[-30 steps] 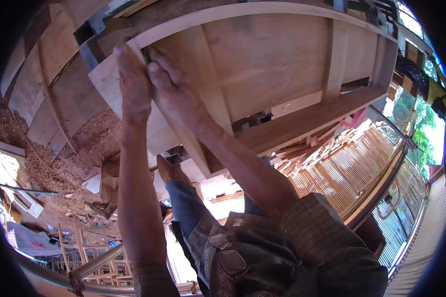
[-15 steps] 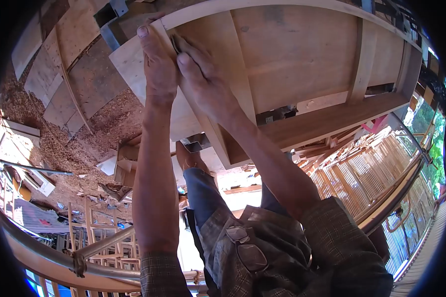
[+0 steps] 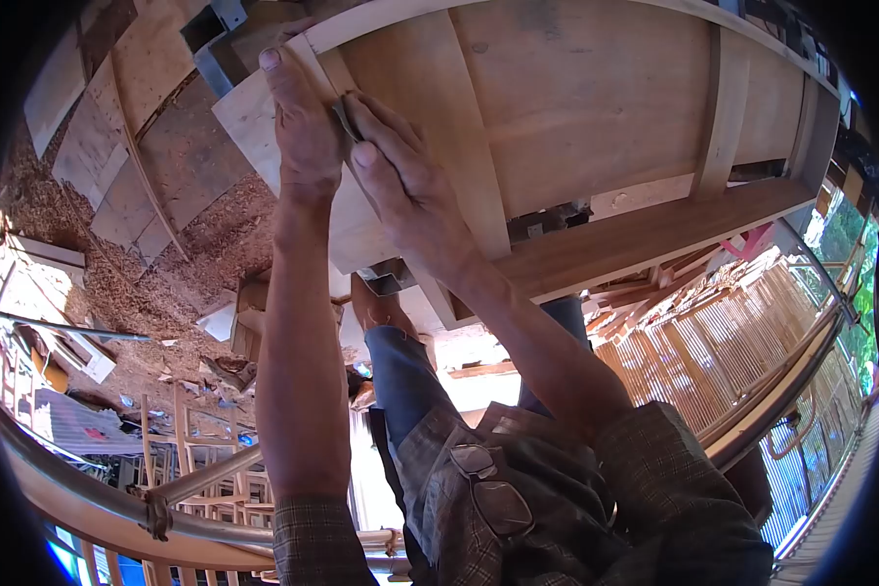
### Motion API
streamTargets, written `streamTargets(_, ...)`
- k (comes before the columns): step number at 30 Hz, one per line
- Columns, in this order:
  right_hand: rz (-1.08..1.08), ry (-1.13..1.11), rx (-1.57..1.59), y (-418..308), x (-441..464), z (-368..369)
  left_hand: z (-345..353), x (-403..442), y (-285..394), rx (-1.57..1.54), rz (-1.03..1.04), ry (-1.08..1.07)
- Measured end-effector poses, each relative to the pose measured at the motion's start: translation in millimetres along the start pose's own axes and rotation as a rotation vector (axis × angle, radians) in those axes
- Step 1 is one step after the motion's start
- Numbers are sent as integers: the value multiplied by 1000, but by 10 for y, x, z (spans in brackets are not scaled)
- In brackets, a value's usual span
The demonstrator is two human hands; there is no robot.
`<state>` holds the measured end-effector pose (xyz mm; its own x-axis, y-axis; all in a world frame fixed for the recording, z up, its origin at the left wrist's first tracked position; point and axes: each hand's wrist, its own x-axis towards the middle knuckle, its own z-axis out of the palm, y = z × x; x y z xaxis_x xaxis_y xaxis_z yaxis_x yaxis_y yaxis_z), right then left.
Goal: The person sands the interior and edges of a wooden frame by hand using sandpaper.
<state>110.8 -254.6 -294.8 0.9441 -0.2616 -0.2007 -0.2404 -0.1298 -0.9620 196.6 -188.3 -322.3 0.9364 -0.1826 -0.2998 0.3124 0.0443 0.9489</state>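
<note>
The wearer's dark shirt (image 3: 557, 479), as I saw it from afar, bore a thin pale check, which I could trace on the left sleeve (image 3: 317, 532) and the right sleeve (image 3: 654, 454). Thin-rimmed spectacles (image 3: 500, 506) hung at its front. I also made out blue-grey legwear (image 3: 405, 376), its hem ending above a bare lower leg (image 3: 372, 308).

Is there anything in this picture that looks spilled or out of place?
Yes: reddish-brown wood shavings lie scattered at the picture's left, loose and unswept, so they look spilled. The pale brown, framed wooden panel shows no obvious break.
</note>
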Motion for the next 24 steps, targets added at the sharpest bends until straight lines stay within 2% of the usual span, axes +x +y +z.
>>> streamTargets(2,1,8,-25,33,80,-1,18,-12,0,-44,-9,-36)
streamTargets(4,-39,43,-26,24,234,47,-43,-15,2,75,31,-104)
streamTargets(5,-25,42,-22,31,94,37,-43,-34,-27,80,17,-104)
streamTargets(7,126,-37,108,70,-405,-61,-4,-10,-70,43,-97,111)
streamTargets(9,222,-121,51,104,-983,-167,-8,-27,-19,35,-54,46)
streamTargets(11,186,-72,-45,127,-1305,-87,33,-30,-30,18,-14,-25)
streamTargets(14,212,-161,7,62,-718,-86,40,-29,-68,15,36,-2)
streamTargets(16,98,-189,99,26,-99,-30,16,-49,-75,-121,-229,157)
streamTargets(17,118,-185,109,51,-227,-18,-8,-70,-97,-109,-249,155)
streamTargets(19,67,-176,6,167,-621,-68,-29,-82,-111,171,-113,143)
streamTargets(21,195,-175,2,274,-1335,-182,-18,-90,-51,187,-48,120)
streamTargets(23,238,-171,-43,202,-1444,-172,10,-105,-15,235,77,54)
streamTargets(24,287,-157,-85,199,-1477,-176,36,-97,-46,227,75,48)
